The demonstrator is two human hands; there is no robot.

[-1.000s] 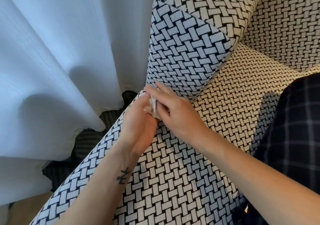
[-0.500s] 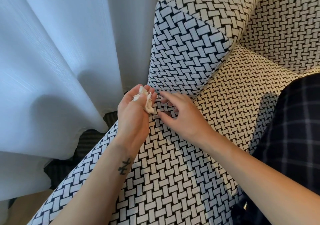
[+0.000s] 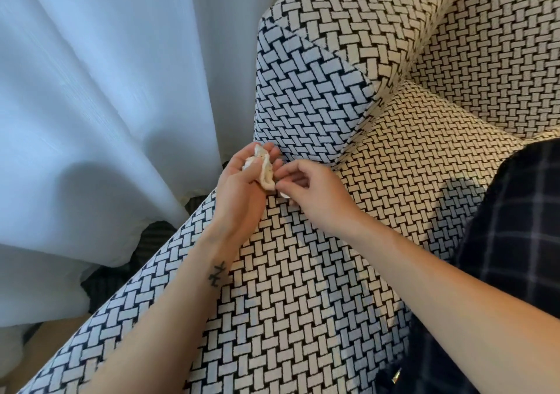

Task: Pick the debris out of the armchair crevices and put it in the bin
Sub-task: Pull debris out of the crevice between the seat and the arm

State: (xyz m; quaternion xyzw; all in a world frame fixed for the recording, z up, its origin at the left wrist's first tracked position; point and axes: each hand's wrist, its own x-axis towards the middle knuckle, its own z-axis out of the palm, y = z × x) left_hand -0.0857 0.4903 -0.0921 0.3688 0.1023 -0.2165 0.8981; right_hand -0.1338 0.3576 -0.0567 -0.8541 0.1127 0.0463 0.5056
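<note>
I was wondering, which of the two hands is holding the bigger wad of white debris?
The left hand, with the tattooed forearm: it holds a crumpled white wad, while the right hand pinches only a small white scrap.

black-and-white basketweave armchair (image 3: 303, 302), white curtain (image 3: 106, 106), cream debris (image 3: 266, 175)

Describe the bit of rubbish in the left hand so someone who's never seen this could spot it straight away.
Find the black-and-white woven armchair beside the pale curtain, where the seat cushion meets the armrest's front. There the left hand holds a crumpled tissue wad in its curled fingers. It is the only plain, creamy, wrinkled thing against the patterned fabric.
</note>
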